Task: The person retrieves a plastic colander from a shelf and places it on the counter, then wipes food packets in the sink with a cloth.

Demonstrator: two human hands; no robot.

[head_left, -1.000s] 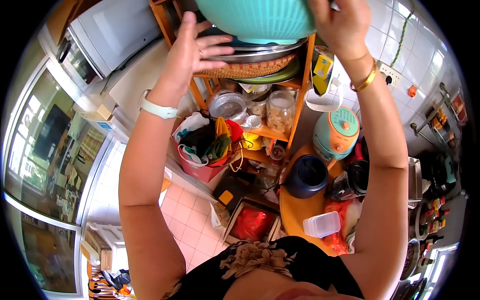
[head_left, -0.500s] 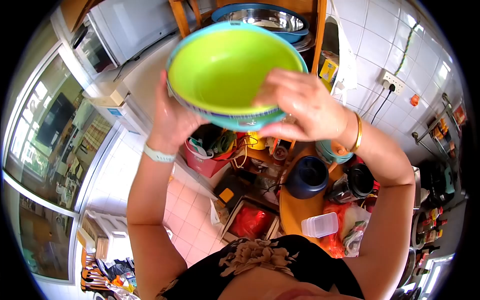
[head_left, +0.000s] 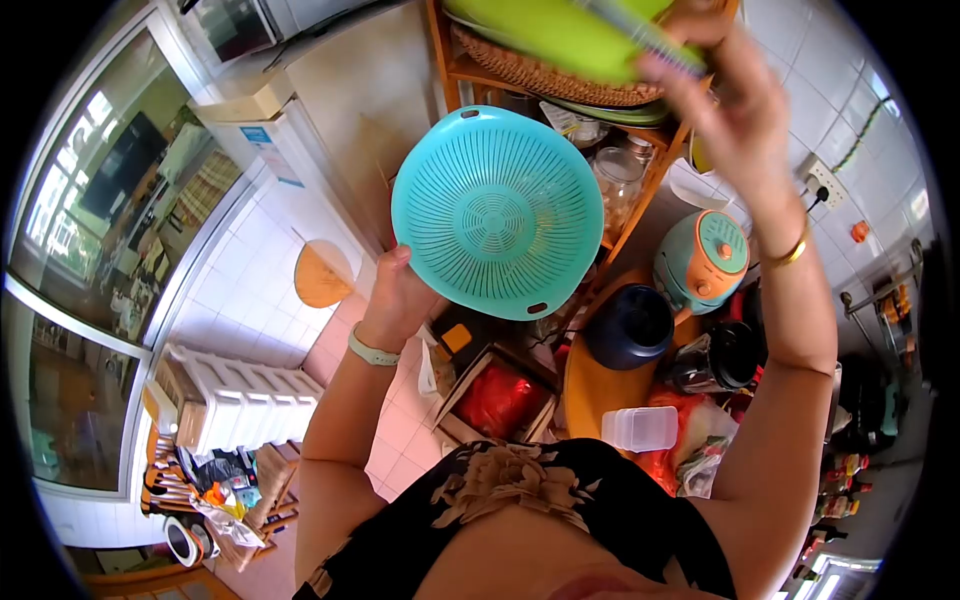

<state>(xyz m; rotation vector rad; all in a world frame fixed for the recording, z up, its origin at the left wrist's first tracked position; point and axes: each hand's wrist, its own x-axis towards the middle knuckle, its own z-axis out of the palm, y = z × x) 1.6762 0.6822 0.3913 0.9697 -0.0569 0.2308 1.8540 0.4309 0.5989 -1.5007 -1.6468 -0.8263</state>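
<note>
Over the floor (head_left: 400,430), beside the shelf (head_left: 441,60), two hands hold separate things, and each could slip in its own way. The shelf's wooden edges are the first hazard, since a rim swung wide could knock a post or drag at whatever is stacked there. Below and to the right, the table (head_left: 590,390) is crowded, so anything dropped that way would likely land on other things. The colander (head_left: 495,215) hangs in the air in front of the shelf, its hollow facing the camera. The left hand (head_left: 400,300) has it by the lower left rim only, thumb closed over the edge, the other fingers mostly hidden behind; such a one-sided grip could let it twist or tip. The bowl (head_left: 560,40) is up at the shelf, partly out of view and blurred. The right hand (head_left: 740,120) appears to pinch its rim, fingers curled nearly closed, though blur hides how firm that hold is; a weak pinch on a wide bowl could let it swing down. It overlaps the basket (head_left: 530,75) in view, and whether they touch I cannot tell; catching it could pull it forward. The cooker (head_left: 700,255), the pot (head_left: 628,325) and the jar (head_left: 620,175) could take a knock from either dish.
</note>
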